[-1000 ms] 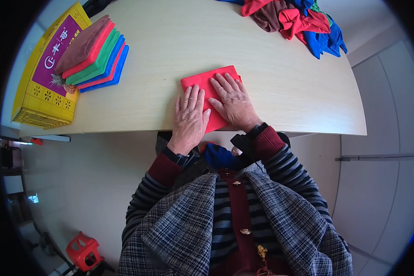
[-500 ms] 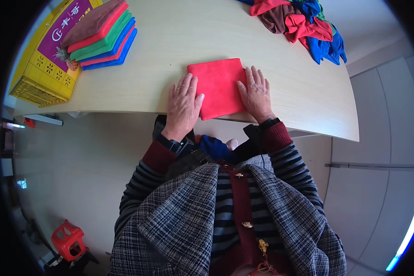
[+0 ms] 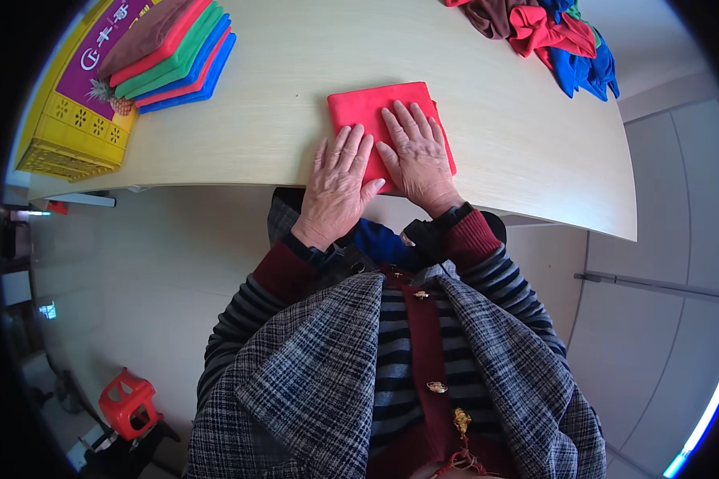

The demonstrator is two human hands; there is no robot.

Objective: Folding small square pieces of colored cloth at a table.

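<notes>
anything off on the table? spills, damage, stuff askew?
No spill or damage visible. Only the cloth heap at the table's far right looks messy: crumpled, unlike the folded stack at far left. The red cloth under the left hand and right hand looks neatly folded.

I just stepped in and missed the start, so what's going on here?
A person has both hands flat on a folded red cloth at the near edge of the table: the left hand over its left edge, the right hand farther right on top. To the left, a stack of folded cloths, brown on top, sits beside a yellow crate. At the far right lies a crumpled heap of cloths.
</notes>
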